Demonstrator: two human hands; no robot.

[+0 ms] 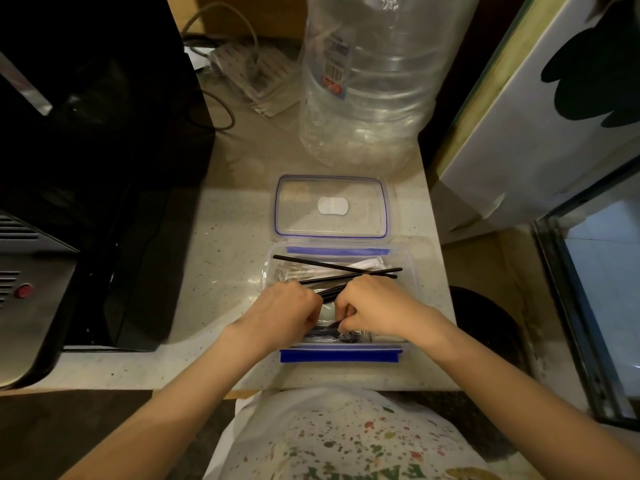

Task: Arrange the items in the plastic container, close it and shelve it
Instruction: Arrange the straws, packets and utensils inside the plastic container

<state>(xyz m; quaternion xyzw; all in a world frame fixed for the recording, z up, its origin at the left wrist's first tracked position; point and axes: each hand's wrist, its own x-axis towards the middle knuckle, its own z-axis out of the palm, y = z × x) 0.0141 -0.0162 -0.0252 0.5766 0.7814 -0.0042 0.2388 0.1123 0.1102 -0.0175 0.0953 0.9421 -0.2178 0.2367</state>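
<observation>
A clear plastic container (410, 268) with blue clips stands open on the counter in front of me. Its clear lid (330, 206) with a blue seal lies flat just behind it. Inside are black straws (332, 266), white wrapped packets (367, 262) and dark plastic-wrapped items (346, 336) near the front wall. My left hand (282, 315) and my right hand (375, 306) both reach into the container, side by side. Their fingers are curled down among the wrapped items and the ends of the black straws. What exactly each hand grips is hidden.
A large clear water bottle (367, 84) stands behind the lid. A black appliance (97, 168) fills the left side and a white-fronted unit (540, 133) the right. Cables (221, 112) and a plastic packet (256, 74) lie at the back. The counter edge (207, 388) runs near my body.
</observation>
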